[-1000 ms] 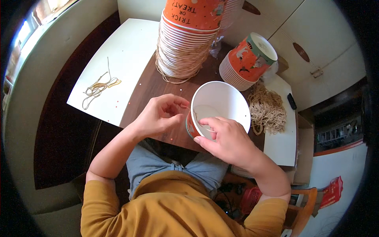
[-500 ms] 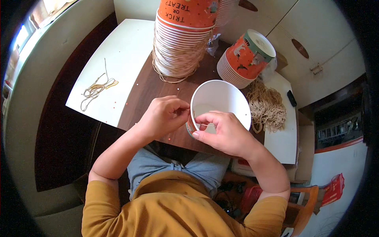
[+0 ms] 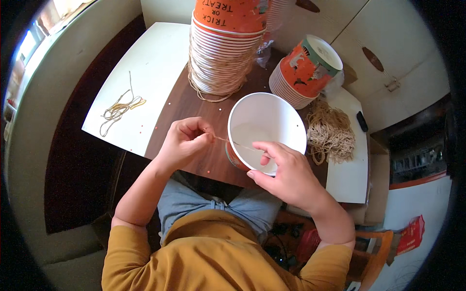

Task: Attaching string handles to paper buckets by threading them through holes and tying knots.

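Your white-lined, orange-sided round paper bucket (image 3: pixel 266 119) stands tilted on the brown-and-white worktop (image 3: pixel 171 114). A thin beige cord (image 3: pixel 224 140) crosses its left rim; your left hand (image 3: pixel 187 139) has its fingers pinched on it. Your right hand (image 3: pixel 287 169) is at the near rim, thumb and index apart; you cannot tell whether they grip. A tall cord-wound white-and-orange bucket stack (image 3: pixel 221 60) and a shorter orange-and-green bucket stack (image 3: pixel 305 72) block the far side; a tangled beige cord heap (image 3: pixel 332 132) crowds the right.

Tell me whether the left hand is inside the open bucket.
No, the left hand is outside the bucket, to its left, pinching a string.
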### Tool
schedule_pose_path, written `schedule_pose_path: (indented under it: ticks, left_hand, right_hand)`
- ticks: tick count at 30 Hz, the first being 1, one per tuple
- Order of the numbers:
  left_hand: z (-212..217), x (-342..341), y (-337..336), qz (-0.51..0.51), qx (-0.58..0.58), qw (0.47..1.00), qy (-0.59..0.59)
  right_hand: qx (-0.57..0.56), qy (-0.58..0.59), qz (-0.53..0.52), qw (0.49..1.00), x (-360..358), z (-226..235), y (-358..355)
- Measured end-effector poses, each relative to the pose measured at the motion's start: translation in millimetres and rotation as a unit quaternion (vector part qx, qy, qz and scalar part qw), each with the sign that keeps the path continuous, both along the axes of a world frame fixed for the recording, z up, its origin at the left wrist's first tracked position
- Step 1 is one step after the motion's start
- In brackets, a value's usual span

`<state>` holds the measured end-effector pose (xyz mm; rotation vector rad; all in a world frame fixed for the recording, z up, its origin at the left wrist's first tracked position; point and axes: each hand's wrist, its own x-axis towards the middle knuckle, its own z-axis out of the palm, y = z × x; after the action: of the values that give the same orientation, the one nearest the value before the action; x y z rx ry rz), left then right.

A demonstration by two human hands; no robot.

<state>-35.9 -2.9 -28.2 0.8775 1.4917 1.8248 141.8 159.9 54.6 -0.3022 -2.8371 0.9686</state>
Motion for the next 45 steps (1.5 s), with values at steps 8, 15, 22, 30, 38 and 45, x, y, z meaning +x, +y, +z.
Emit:
schedule_pose_path:
  ticks: [8, 15, 22, 30, 38, 45]
  left_hand:
    - [-12, 0, -12, -0.026, 0.095, 0.988, -0.12]
    - [-8, 16, -15, 0.082, 0.057, 0.995, 0.022]
    - [-3, 24, 8, 0.068, -0.071, 0.955, 0.279]
    - [0, 15, -11, 0.073, -0.154, 0.941, 0.291]
    - [3, 31, 12, 0.081, -0.072, 0.947, 0.302]
    - [-4, 21, 22, 0.014, -0.055, 0.95, 0.307]
  right_hand:
    - [0.098, 0.034, 0.035, 0.994, -2, -8, -4]
    - [0.106, 0.031, 0.08, 0.991, -7, -11, -8]
    - [0.126, 0.041, 0.088, 0.987, -4, -8, -5]
    - [0.141, 0.051, 0.067, 0.986, 0, -13, 0]
    - [0.124, 0.059, 0.066, 0.988, -1, -13, 0]
    - [0.127, 0.058, 0.06, 0.988, 2, -13, 5]
